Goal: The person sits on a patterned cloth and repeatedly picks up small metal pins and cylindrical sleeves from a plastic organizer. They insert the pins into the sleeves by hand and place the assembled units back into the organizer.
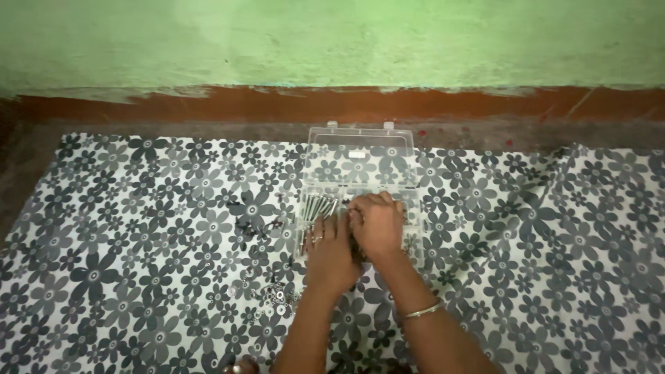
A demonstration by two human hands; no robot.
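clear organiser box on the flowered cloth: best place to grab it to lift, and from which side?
Probably grip the clear box base by its two short side walls, coming from left and right. The lid is hinged open toward the wall, so the far edge is poor. Both hands, left hand and right hand, cover the near compartments beside the long screws. Keep it level.

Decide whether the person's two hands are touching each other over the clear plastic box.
Touching: the head view shows the left hand pressed against the right hand, no gap, above the organiser box.
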